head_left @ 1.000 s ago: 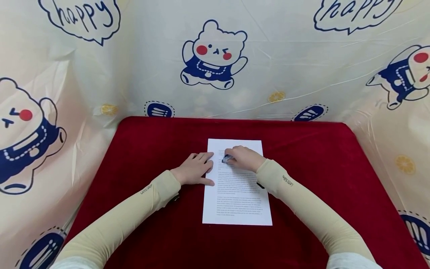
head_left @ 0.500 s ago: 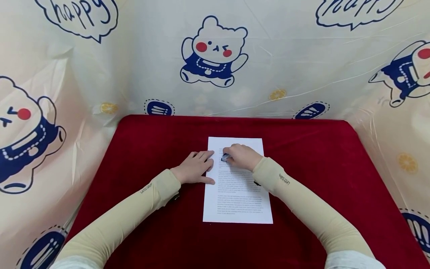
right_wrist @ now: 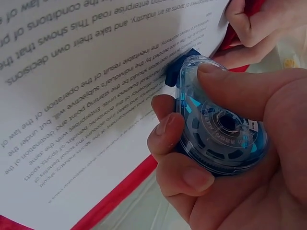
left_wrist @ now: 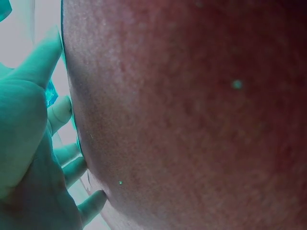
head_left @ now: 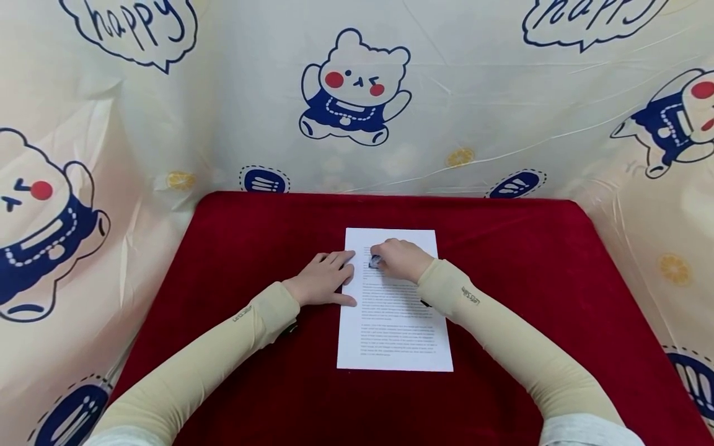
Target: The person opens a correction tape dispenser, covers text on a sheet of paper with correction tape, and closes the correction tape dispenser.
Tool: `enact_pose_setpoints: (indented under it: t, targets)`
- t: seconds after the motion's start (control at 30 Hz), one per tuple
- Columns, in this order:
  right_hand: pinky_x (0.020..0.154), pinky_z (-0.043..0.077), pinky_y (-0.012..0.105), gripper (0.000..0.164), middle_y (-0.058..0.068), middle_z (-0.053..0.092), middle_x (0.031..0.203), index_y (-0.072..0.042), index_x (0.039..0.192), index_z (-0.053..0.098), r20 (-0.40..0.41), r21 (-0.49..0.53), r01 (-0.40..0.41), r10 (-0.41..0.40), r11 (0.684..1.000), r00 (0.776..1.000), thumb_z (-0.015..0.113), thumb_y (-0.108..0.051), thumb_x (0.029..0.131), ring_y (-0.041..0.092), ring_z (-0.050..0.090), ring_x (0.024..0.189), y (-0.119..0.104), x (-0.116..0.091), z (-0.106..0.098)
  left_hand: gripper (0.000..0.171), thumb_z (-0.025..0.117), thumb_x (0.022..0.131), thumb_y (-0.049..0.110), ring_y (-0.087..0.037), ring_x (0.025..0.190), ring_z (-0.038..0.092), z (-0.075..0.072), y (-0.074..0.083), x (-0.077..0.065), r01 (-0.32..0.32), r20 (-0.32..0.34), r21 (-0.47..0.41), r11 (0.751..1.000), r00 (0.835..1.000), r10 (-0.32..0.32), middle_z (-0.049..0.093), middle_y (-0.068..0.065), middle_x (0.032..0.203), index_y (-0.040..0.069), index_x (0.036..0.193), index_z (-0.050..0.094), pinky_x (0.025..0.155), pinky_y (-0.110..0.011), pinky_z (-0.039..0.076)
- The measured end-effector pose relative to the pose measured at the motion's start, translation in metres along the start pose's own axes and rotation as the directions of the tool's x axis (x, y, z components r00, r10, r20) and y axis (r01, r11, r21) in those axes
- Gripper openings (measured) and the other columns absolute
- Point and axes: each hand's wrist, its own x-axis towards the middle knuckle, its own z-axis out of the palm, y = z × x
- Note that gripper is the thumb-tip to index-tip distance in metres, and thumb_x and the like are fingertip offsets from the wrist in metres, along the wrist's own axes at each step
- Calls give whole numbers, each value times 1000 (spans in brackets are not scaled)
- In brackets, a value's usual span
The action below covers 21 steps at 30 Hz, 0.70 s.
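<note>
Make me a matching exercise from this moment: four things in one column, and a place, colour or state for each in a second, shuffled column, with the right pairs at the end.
Things
1. left hand
2. tape dispenser
3. printed sheet
4. tablecloth

Places, colours or states
A. white, with rows of dark text
B. deep red, spread beneath the paper
C. fingers spread at the paper's left edge
D. see-through casing, held in the right hand

Right pairs
1-C, 2-D, 3-A, 4-B

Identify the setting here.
Likely a makeshift filming booth: cartoon-printed sheeting hangs on three sides of a red-covered table, where a printed page lies.
</note>
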Motion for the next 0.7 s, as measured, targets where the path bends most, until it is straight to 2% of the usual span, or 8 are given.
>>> enact_pose_setpoints:
  t: [0.33,0.7]
  targets:
    - [83,56,36,20,9,75,109,-7,117,73,5,28,-13,13,1000,1000,67,-4,98,18,64,87,6,-2,1,52,70,92,63,-36,149,36,6,-3,2,-11,-23,11,1000,1000,11,36,-21,163,18,87,45,112,-57,37]
    - [82,55,34,19,6,75,105,-8,114,74,3,66,-19,19,998,1000,67,-2,98,19,61,84,10,-5,2,52,69,92,64,-36,149,36,8,-3,1,-12,-33,20,1000,999,13,36,-21,163,18,87,45,111,-56,38]
